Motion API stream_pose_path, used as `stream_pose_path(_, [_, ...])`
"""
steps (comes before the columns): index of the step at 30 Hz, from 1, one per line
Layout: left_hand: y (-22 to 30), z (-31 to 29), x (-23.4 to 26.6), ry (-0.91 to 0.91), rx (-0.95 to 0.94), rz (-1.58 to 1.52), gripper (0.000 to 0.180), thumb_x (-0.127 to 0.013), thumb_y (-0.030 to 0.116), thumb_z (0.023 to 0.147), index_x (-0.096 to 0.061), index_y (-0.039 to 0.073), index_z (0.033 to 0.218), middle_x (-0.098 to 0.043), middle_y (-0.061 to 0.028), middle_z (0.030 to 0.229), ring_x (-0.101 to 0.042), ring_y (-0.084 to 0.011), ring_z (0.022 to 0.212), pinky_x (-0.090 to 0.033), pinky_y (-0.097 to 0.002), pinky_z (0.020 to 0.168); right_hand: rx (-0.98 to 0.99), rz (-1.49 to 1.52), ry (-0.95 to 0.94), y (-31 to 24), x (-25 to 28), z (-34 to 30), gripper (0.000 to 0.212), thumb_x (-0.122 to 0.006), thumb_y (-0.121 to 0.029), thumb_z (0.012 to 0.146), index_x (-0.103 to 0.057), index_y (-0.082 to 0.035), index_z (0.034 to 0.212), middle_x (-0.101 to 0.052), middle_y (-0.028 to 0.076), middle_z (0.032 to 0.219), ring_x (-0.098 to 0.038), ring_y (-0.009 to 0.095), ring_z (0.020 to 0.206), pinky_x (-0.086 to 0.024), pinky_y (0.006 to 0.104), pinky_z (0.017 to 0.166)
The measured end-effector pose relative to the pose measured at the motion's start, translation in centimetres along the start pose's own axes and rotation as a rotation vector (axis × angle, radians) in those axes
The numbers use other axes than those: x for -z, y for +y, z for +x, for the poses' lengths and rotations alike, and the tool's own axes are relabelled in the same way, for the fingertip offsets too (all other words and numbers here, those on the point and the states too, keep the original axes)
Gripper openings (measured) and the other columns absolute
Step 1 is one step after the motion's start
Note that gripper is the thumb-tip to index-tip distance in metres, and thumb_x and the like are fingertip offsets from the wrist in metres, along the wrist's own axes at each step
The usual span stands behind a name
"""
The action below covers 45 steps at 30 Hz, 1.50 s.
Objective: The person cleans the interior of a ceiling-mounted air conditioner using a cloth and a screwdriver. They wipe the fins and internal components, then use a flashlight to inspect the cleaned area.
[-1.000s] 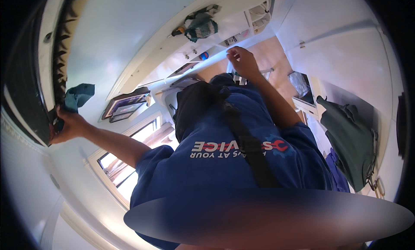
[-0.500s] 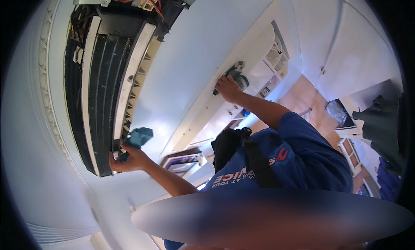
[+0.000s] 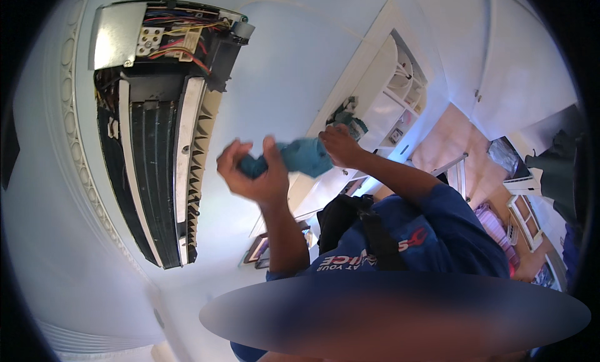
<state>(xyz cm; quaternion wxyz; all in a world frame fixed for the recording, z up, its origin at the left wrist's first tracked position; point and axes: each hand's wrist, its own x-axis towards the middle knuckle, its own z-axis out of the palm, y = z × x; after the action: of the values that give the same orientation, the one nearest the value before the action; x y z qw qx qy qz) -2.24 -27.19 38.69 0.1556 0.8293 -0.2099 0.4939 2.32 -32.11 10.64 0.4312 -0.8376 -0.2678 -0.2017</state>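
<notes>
A teal cloth (image 3: 306, 157) stretches between my hands, away from the wall. My left hand (image 3: 256, 174) curls round one end of it, the thumb and fingers bent and slightly blurred. At the cloth's other end is my right hand (image 3: 340, 147), its fingers closed on the edge. To the left of both hands is an uncovered wall-mounted air conditioner (image 3: 153, 168), with dark fins and pale strips. Its wiring and a terminal block (image 3: 149, 42) lie exposed at the upper end. Neither hand touches the unit.
Beyond my right hand, a bundle of dark and green items (image 3: 347, 117) rests on top of a white cabinet (image 3: 375, 121) with open shelves. Picture frames (image 3: 256, 249) stand below my left forearm. A metal ladder-like frame (image 3: 459, 174) is on the tiled floor at right.
My left hand has come off the lower end of the air conditioner and moved right with the cloth. My right hand has left the cabinet top and taken the cloth's other end.
</notes>
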Motion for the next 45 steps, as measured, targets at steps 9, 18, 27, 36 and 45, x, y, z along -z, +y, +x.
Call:
stream_pose_path(9, [2.3, 7.6, -12.1, 0.110, 0.124, -0.030, 0.057, -0.096, 0.030, 0.080, -0.063, 0.000, 0.114, -0.063, -0.0010, 0.074, -0.062, -0.0134, 0.070, -0.048, -0.0287, 0.068, -0.570, 0.999, 0.698, 3.4, 16.0, 2.5, 0.040, -0.076, 0.001, 0.091, -0.057, -0.004, 0.127, -0.062, 0.007, 0.113, -0.066, 0.013, 0.097, -0.056, 0.0298, 0.086])
stream_pose_path(18, [3.6, 9.8, -12.4, 0.195, 0.142, 0.103, 0.049, -0.094, 0.041, 0.081, -0.070, -0.002, 0.079, -0.074, -0.0080, 0.077, -0.070, -0.0195, 0.077, -0.054, -0.0353, 0.081, 0.085, 1.438, 0.710, 0.9, 31.9, 16.0, 0.035, -0.069, -0.012, 0.103, -0.060, -0.003, 0.136, -0.072, 0.012, 0.117, -0.072, 0.017, 0.101, -0.061, 0.0302, 0.084])
stream_pose_path(27, [3.9, 10.2, -12.9, 0.226, 0.124, 0.002, 0.047, -0.092, 0.038, 0.083, -0.072, -0.005, 0.081, -0.076, -0.0110, 0.078, -0.070, -0.0210, 0.077, -0.055, -0.0372, 0.080, 0.045, 1.493, 0.477, -0.8, 32.5, 19.2, 0.038, -0.072, -0.006, 0.099, -0.060, -0.005, 0.134, -0.070, 0.008, 0.116, -0.070, 0.012, 0.094, -0.059, 0.0265, 0.082])
stream_pose_path(36, [4.4, 10.2, -12.7, 0.212, 0.154, -0.015, 0.047, -0.092, 0.037, 0.082, -0.073, -0.006, 0.084, -0.076, -0.0107, 0.079, -0.070, -0.0220, 0.081, -0.054, -0.0384, 0.083, 0.004, 1.413, 0.467, -0.4, 31.8, 19.5, 0.038, -0.073, -0.008, 0.098, -0.061, -0.006, 0.134, -0.071, 0.007, 0.115, -0.070, 0.012, 0.094, -0.059, 0.0274, 0.082])
stream_pose_path(45, [4.0, 10.0, -12.7, 0.202, 0.166, -0.027, 0.046, -0.091, 0.037, 0.083, -0.072, -0.005, 0.089, -0.076, -0.0097, 0.080, -0.072, -0.0201, 0.080, -0.055, -0.0348, 0.081, 0.092, 1.416, 0.468, 0.1, 31.3, 20.1, 0.040, -0.074, -0.011, 0.099, -0.061, -0.006, 0.136, -0.071, 0.007, 0.116, -0.071, 0.013, 0.098, -0.061, 0.0279, 0.083])
